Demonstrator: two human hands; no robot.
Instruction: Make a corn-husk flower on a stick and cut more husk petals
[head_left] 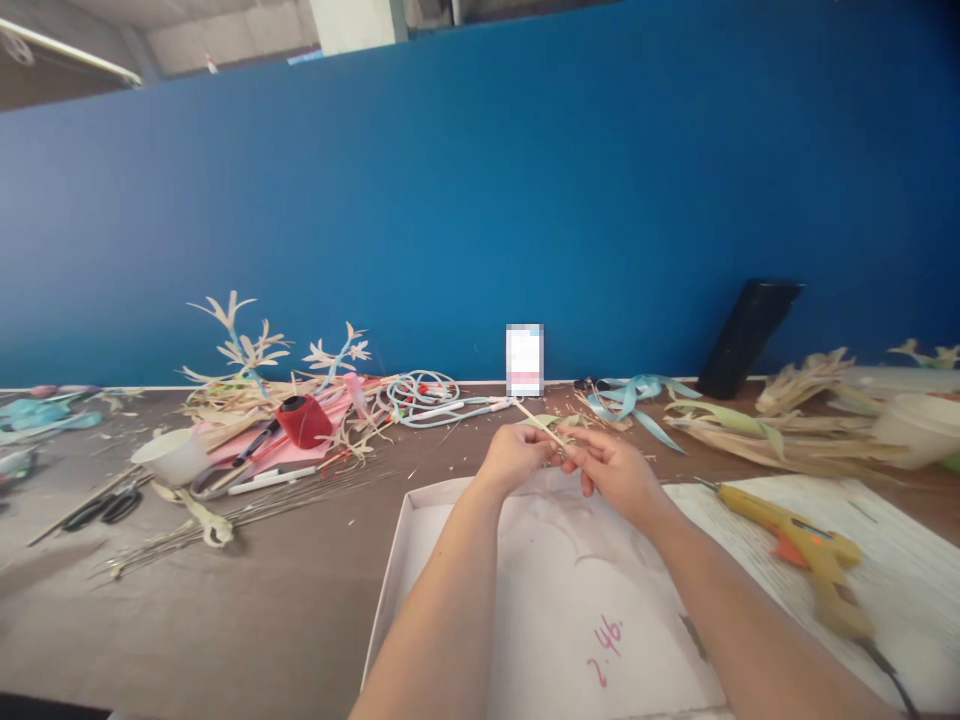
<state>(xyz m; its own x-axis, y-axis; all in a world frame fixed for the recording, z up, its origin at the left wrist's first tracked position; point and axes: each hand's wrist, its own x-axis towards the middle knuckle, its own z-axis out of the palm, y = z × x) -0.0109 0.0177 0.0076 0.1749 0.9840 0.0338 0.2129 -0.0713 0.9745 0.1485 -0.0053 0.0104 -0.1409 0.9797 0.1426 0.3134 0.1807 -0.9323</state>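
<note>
My left hand (519, 456) and my right hand (613, 472) meet above the far part of a shallow white box lid (551, 610). Both are closed, with fingertips pinched on a thin pale stick or strip (541, 422), which slants up and left from between them. Its lower end is hidden by the fingers, so I cannot tell its exact kind. Pink handwriting marks the lid's floor. Just beyond the hands, a small white screen or card (524, 360), blurred out, stands against the blue partition (480, 200).
Right of the lid, a yellow glue gun (814, 545) lies on printed paper (892, 540), near dried husks (795, 440) and a black upright object (746, 340). Leftward are a red thread spool (304, 421), a white cup (172, 457), scissors (105, 508), wires (262, 515) and husk flowers (251, 350).
</note>
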